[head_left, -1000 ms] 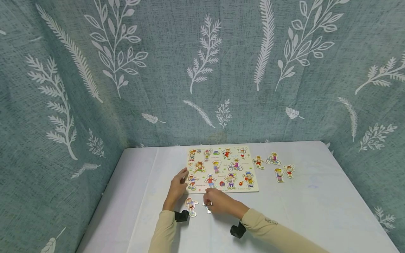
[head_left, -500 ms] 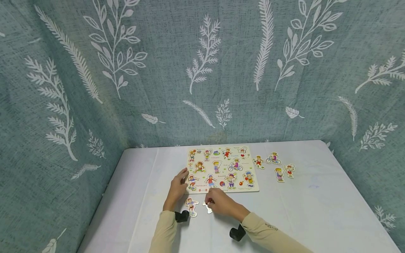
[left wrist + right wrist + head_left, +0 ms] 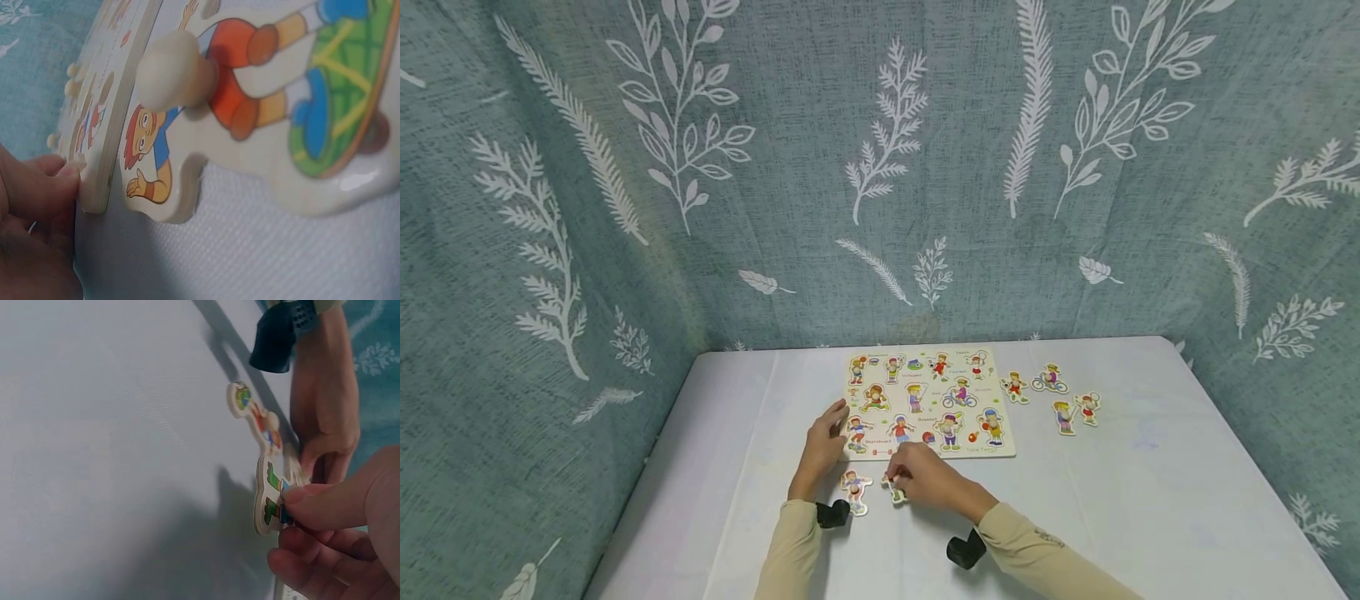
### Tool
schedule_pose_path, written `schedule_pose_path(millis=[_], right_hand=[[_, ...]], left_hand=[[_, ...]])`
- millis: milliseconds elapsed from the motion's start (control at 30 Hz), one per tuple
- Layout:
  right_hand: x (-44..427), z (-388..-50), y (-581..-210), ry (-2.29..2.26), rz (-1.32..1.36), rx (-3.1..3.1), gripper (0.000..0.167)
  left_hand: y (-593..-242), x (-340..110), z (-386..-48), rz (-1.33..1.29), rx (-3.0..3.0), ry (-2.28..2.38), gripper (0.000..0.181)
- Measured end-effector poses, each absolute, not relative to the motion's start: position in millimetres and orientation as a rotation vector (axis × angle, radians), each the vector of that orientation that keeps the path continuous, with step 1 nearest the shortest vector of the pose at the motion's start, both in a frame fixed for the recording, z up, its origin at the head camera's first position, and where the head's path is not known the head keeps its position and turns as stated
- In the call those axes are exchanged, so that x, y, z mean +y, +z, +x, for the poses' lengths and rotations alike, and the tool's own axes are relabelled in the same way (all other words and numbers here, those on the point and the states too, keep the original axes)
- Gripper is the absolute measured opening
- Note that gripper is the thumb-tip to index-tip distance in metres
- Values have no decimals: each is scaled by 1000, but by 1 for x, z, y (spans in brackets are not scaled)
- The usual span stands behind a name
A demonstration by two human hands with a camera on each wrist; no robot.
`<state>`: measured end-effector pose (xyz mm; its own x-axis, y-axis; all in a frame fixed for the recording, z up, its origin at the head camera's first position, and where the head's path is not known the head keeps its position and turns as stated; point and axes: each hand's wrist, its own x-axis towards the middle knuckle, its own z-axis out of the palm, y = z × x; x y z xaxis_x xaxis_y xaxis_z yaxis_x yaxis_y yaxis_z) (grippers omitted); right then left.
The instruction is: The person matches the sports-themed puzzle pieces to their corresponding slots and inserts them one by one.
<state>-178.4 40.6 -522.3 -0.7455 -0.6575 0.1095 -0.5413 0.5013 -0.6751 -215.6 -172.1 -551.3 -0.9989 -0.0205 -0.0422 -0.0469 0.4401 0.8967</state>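
A cream wooden puzzle board (image 3: 1006,447) with sports figures lies at the middle of the table. My left hand (image 3: 822,442) grips its left edge, with the thumb at the near corner in the left wrist view. Just in front of the board, my right hand (image 3: 928,477) pinches a puzzle piece (image 3: 270,494), a figure in green footwear; fingers cover its upper part. This piece tilts up in the right wrist view. To its left lies a skateboarder puzzle piece (image 3: 855,492), picture up, with a round wooden knob (image 3: 172,69).
Right of the board lie several loose pieces: a footballer (image 3: 1015,387), a cyclist (image 3: 1049,378), a golfer (image 3: 1063,417) and a tennis player (image 3: 1087,408). A leaf-patterned green curtain (image 3: 805,308) hangs behind the white table (image 3: 1150,500). Black wrist cameras (image 3: 966,550) sit close above the tabletop.
The piece in my right hand has turned a little, so its coloured feet show where a pale glare was before. My left hand keeps its place at the board's edge.
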Motion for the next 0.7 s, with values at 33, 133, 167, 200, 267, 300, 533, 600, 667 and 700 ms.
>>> schedule_pose_path(millis=[33,133,167,200,267,300,533,600,667,700], right_hand=[[41,-179,-522,-1086,-1037,2575,13],[42,-181,-520,-1115,-1040,2577,13],[43,-182,-519,-1120,-1043,2576,13],[44,-183,-519,-1118,-1043,2578,14],[45,-185,-517,-1115,-1062,2588,14],[45,-186,-517,-1108,-1064,2596,14],[48,-192,-514,-1131,-1074,2602,14],[49,-193,-512,-1142,-1060,2598,14],[50,-194,-511,-1141,-1042,2599,13],[50,-195,-511,-1143,-1031,2597,13]], left_hand=[[-551,-172,-216,-58,2650,1642,60],[-551,-172,-216,-54,2651,1639,60],[-551,-172,-216,-65,2645,1643,60],[-552,-172,-216,-68,2639,1647,60],[-551,-172,-216,-80,2630,1651,60],[-552,-173,-216,-80,2630,1650,60],[-552,-174,-216,-84,2647,1629,60],[-552,-174,-216,-85,2641,1635,60],[-552,-174,-216,-84,2634,1639,60],[-551,-174,-216,-86,2633,1637,60]])
